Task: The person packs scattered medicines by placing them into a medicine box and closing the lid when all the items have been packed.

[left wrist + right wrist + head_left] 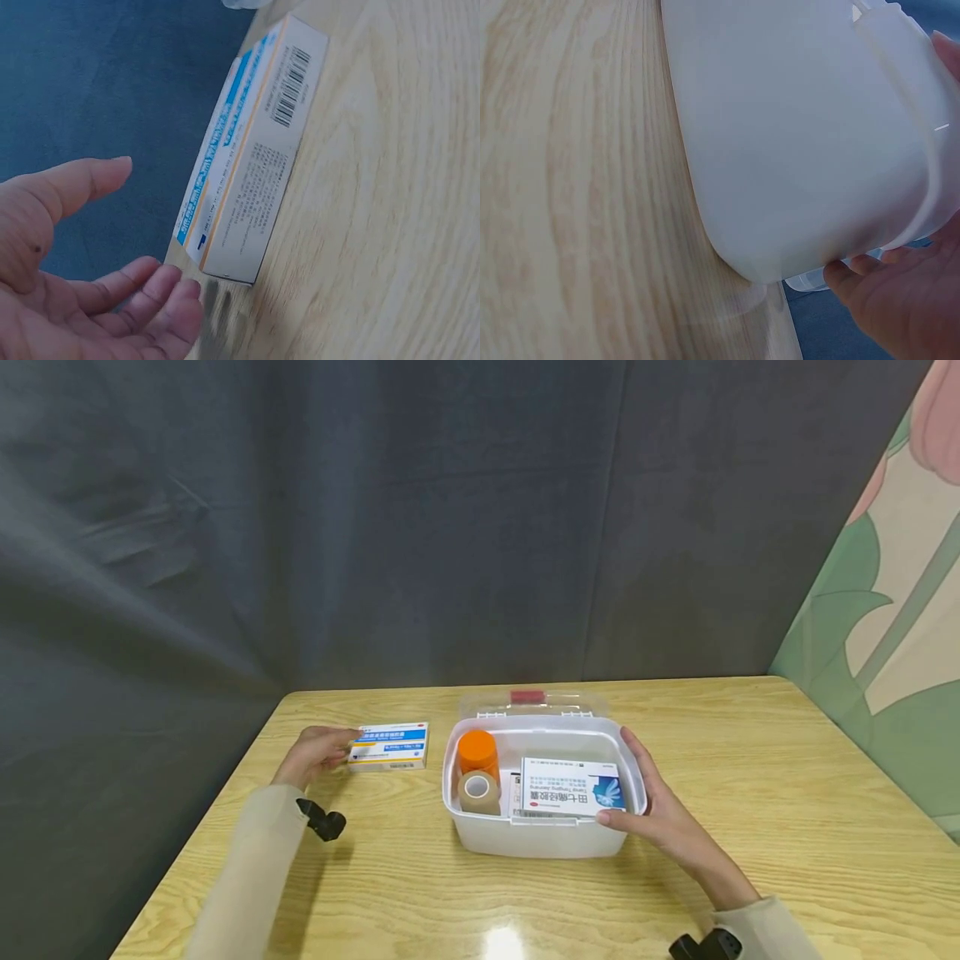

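A flat white medicine box point(390, 747) with blue and orange stripes lies on the table at the left. Beside its left end is my left hand point(318, 752); in the left wrist view the thumb stands apart from the loosely bent fingers point(184, 311), with nothing between them. My right hand point(663, 810) holds the right end of a white plastic storage box point(536, 843), thumb over the front rim and fingers along the side. Inside stand an orange-capped bottle point(477, 750), a tan tape roll point(491, 802) and a white-and-blue medicine box point(566, 785), partly covering another printed white pack point(514, 797).
The storage box's transparent lid point(480, 702) hangs open behind it, with a red latch point(527, 697). A dark curtain point(465, 527) rises at the table's point(787, 777) back edge. A floral-patterned surface point(900, 635) stands along the right.
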